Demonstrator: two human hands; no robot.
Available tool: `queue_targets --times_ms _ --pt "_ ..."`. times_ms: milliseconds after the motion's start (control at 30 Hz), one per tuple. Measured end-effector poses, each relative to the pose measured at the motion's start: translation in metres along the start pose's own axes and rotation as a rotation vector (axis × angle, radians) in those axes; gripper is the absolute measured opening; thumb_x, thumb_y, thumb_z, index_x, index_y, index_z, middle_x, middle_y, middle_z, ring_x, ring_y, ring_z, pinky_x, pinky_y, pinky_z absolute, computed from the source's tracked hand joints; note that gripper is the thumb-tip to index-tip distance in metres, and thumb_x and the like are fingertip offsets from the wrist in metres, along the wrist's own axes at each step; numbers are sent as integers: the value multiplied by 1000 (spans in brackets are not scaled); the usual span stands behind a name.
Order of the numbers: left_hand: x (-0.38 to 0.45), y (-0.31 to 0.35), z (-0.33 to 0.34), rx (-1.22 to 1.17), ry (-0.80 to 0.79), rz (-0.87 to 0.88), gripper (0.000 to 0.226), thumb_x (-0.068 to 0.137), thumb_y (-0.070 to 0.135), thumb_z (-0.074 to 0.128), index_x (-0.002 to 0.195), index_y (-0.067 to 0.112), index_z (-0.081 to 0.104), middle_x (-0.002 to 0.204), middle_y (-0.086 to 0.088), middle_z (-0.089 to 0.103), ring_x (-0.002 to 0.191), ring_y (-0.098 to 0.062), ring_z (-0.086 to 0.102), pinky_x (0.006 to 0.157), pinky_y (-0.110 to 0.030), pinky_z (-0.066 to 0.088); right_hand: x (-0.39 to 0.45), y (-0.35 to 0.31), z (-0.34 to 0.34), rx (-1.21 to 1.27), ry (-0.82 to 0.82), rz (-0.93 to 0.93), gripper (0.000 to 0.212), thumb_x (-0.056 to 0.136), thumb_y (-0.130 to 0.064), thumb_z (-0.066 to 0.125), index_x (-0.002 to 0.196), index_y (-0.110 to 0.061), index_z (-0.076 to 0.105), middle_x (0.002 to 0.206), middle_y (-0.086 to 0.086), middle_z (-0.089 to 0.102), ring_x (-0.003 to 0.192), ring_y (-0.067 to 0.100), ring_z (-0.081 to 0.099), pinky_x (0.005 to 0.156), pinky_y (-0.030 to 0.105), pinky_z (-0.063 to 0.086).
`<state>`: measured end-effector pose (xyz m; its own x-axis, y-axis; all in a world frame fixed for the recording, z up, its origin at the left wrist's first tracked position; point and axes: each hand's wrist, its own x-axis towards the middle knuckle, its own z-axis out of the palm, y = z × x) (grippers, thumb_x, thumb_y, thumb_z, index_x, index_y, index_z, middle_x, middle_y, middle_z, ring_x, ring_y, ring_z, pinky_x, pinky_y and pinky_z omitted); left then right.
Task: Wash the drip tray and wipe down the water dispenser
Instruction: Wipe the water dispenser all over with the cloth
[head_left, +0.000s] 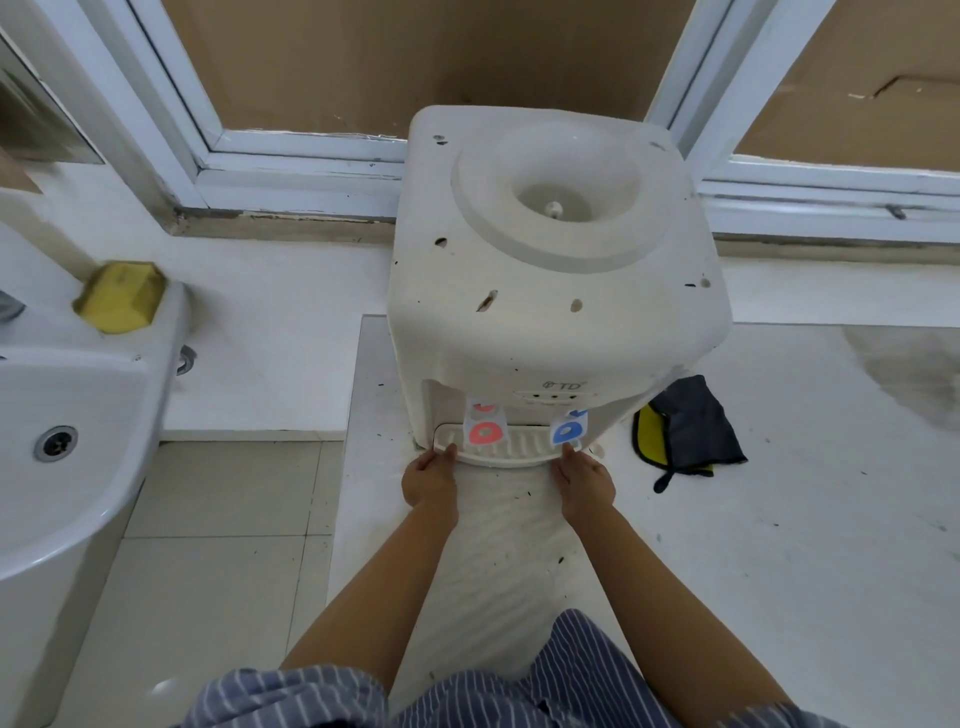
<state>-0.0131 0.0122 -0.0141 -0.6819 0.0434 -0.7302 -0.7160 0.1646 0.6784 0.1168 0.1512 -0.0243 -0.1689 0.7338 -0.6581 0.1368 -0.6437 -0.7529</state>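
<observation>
Right now I have both hands at the drip tray (511, 451), which sits in its slot at the foot of the water dispenser (550, 291), under the red tap (484, 431) and blue tap (567, 431). My left hand (430, 480) pinches the tray's left front corner; my right hand (583, 484) touches the right edge, though I cannot tell how its fingers close. Holding both ends should let it slide out level. A sponge (120, 296) waits on the sink (72, 415) rim, and a cloth (691, 426) lies on the desk (810, 519) beside the dispenser.
</observation>
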Motion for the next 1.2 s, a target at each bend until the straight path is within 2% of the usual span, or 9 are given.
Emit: queue_targets --times_ms 67,167,367,567,667,833,933,1100,1200 --pt "-7 -2 3 20 4 -4 46 80 24 77 119 2 63 114 -15 67 110 -31 61 102 -41 48 -4 -5 -4 21 1 9 35 100 -9 48 133 3 50 139 20 52 129 34 49 97 17 44" --pt "-18 -8 11 27 43 -20 38 86 20 70 118 4 58 113 -15 64 106 -32 62 98 -43 50 -11 -12 -14 90 47 113 34 97 -10 54 131 -6 54 135 13 55 120 29 57 90 29 53" --pt "-65 -24 35 79 -175 -83 8 95 11 51 95 5 57 84 -8 58 68 -17 54 63 -25 47 -8 -34 -66 142 195 2 30 97 -19 53 125 -9 60 119 7 59 101 25 61 82 35 53" --pt "-104 -40 78 272 -477 -114 14 93 18 57 101 7 62 89 -7 65 73 -18 58 66 -27 49 28 -68 -138 -109 387 -226 25 95 -24 54 113 -8 62 111 11 65 99 26 61 91 41 52" --pt "-118 -41 108 324 -558 -70 14 93 21 58 101 10 62 91 -6 65 73 -17 60 65 -26 49 51 -89 -158 -287 379 -302 26 91 -14 58 115 -5 61 114 14 65 97 24 59 85 35 49" --pt "-124 -39 158 339 -570 -4 10 94 21 58 97 13 62 94 -5 65 76 -17 60 69 -26 50 95 -113 -173 -576 211 -356 44 82 -11 64 124 -4 53 116 16 63 98 28 62 80 38 53" --pt "-121 -41 187 384 -565 72 9 96 21 54 96 17 63 99 -4 63 82 -15 58 74 -25 50 116 -120 -174 -777 162 -328 50 85 -26 64 131 -13 50 124 11 61 107 30 61 93 48 48" --pt "-119 -48 239 552 -559 192 9 91 28 51 85 24 56 89 5 52 92 -18 50 83 -28 43 136 -128 -184 -918 177 -265 47 91 -45 57 130 -19 51 127 7 57 113 30 56 99 47 35" --pt "-116 -59 263 801 -508 223 32 92 34 57 119 16 60 117 -2 58 108 -21 56 93 -27 44 143 -127 -188 -872 122 -246 43 90 -53 56 119 -23 52 112 5 65 103 28 61 98 46 42"
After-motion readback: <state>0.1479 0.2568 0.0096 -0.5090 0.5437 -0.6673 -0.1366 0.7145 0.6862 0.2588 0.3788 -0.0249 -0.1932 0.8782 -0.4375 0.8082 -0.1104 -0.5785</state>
